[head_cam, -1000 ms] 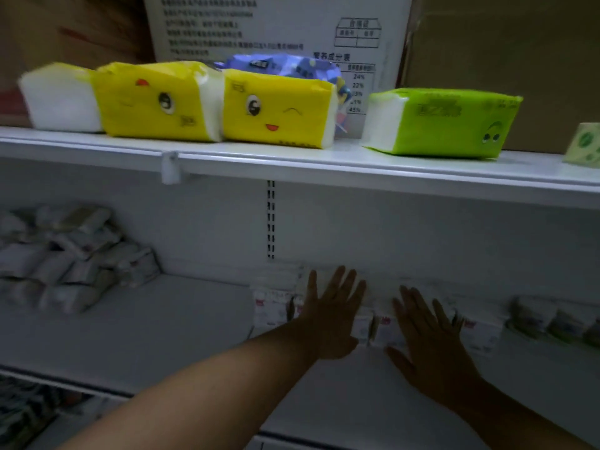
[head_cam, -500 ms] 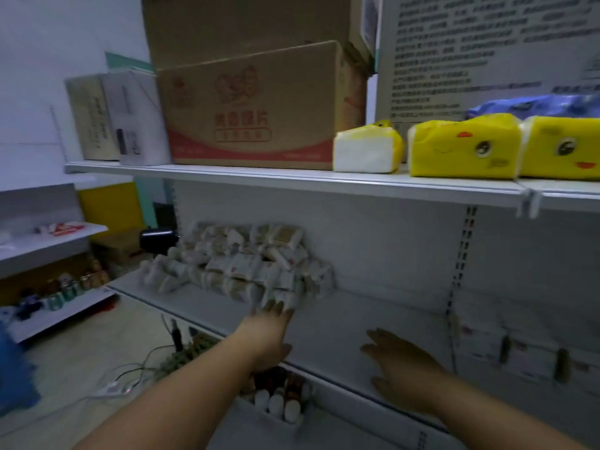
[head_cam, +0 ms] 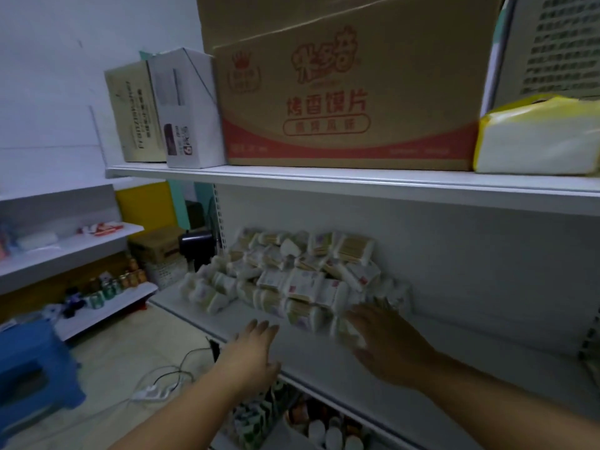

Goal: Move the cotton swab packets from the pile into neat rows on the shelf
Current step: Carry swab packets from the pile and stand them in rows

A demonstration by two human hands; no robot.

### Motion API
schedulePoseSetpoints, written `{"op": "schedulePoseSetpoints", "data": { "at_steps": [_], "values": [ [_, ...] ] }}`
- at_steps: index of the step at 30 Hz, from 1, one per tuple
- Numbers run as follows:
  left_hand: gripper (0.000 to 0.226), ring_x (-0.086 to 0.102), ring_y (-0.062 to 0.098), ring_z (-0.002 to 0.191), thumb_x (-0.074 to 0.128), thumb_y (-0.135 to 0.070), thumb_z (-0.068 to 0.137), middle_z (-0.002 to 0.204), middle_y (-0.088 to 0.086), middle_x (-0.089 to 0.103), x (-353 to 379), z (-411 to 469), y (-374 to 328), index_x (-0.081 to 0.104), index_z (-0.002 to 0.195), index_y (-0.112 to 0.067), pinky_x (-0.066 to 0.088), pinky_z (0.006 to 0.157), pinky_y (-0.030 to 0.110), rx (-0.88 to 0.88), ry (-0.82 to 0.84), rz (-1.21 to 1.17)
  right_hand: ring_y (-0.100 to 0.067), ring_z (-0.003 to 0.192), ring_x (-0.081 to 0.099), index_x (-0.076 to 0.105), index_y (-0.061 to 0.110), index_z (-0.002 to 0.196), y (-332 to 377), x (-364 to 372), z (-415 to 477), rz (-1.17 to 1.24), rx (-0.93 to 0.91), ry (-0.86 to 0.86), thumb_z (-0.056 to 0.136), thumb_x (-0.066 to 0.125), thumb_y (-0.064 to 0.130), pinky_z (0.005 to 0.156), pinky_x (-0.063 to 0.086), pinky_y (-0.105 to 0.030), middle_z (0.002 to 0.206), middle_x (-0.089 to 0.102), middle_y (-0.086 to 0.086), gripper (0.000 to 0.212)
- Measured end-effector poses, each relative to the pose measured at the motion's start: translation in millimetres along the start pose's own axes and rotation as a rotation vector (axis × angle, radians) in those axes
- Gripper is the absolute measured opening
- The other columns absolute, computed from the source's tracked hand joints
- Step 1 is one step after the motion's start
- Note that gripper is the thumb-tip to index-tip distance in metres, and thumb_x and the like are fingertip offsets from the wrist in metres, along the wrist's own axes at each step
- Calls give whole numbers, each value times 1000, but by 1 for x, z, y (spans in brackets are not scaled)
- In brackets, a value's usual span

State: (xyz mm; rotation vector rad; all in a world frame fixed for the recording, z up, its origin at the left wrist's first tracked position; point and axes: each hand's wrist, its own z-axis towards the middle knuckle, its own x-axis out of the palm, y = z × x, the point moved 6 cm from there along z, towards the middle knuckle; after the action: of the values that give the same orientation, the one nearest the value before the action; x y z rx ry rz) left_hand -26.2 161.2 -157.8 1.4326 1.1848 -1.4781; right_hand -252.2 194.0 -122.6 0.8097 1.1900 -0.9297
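On the middle shelf (head_cam: 324,360), against its back wall, the pile of cotton swab packets (head_cam: 292,280) lies in a loose heap, and the packets point in many directions. The right hand (head_cam: 386,349) is at the lower right corner of this pile. Its fingers (head_cam: 360,316) are stretched out and a little spread, and they rest on the nearest packets. One white packet (head_cam: 349,334) shows just under these fingers. This hand is blurred, so I cannot tell if the thumb presses the packet.

The left hand (head_cam: 253,352) is over the front part of the same shelf, just before the pile and apart from it. It is flat, with straight fingers close together and the palm down, and it holds nothing. I cannot tell if it touches the board.

Above the pile, the upper shelf (head_cam: 357,183) carries a large cardboard box (head_cam: 350,102) with red print. A white box (head_cam: 188,108) and a beige box (head_cam: 136,115) stand to its left, and a tissue pack (head_cam: 535,138) in yellow wrap lies to its right. Under the middle shelf, small bottles (head_cam: 324,430) stand in a row. On the floor to the left are a power strip (head_cam: 149,393) with cables and a blue stool (head_cam: 32,368).
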Motion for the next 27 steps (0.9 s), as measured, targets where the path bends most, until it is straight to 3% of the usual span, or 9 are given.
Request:
{"op": "schedulePoseSetpoints", "data": {
  "at_steps": [4,6,10,15,19,22,24,27],
  "values": [
    [73,37,20,133,55,-56,84,150,-3,35,-20,55,5,26,146,-29,37,104,32,-100,-136,-204,-23,129,36,37,18,140,-50,-32,50,16,281,-306,92,49,39,102,34,-31,144,37,-4,54],
    [71,44,21,128,57,-59,82,144,-2,43,-28,80,8,34,142,-27,40,99,32,-163,-171,-327,-26,127,37,39,14,138,-66,-36,72,28,352,-348,91,52,38,100,36,-33,143,37,-8,55],
    [93,35,26,136,54,-73,73,149,4,35,-27,117,9,29,146,-21,36,106,41,-242,-193,-334,-30,133,31,38,14,140,-76,-31,111,42,401,-385,88,55,45,104,35,-39,149,30,-10,63],
    [92,25,30,136,49,-82,68,144,8,34,-26,139,7,42,136,-21,24,108,46,-234,-212,-255,-32,121,41,55,16,124,-73,-29,130,86,479,-495,72,72,47,92,42,-42,126,53,-8,63],
    [82,29,27,131,59,-75,64,134,2,41,-21,148,5,43,128,-25,28,103,43,-225,-237,-388,-32,122,39,59,11,118,-79,-27,134,155,538,-550,75,71,28,94,39,-39,124,54,-11,48],
    [77,35,26,127,66,-66,63,128,-3,51,-22,150,9,42,125,-28,32,100,41,-216,-287,-491,-32,115,49,64,9,110,-79,-36,134,223,509,-604,79,68,15,96,40,-36,116,61,-13,32],
    [73,39,25,123,74,-55,64,120,-3,53,-27,146,10,43,125,-27,37,98,41,-187,-361,-565,-25,106,56,67,11,107,-76,-47,124,360,498,-672,84,65,15,90,45,-32,109,64,-6,23],
    [56,54,22,104,84,-29,64,95,-13,51,-40,137,17,49,109,-28,48,82,37,-73,-462,-853,-1,84,61,65,29,97,-56,-57,92,732,536,-885,87,63,30,71,44,-9,90,67,16,10]
  ]
}}
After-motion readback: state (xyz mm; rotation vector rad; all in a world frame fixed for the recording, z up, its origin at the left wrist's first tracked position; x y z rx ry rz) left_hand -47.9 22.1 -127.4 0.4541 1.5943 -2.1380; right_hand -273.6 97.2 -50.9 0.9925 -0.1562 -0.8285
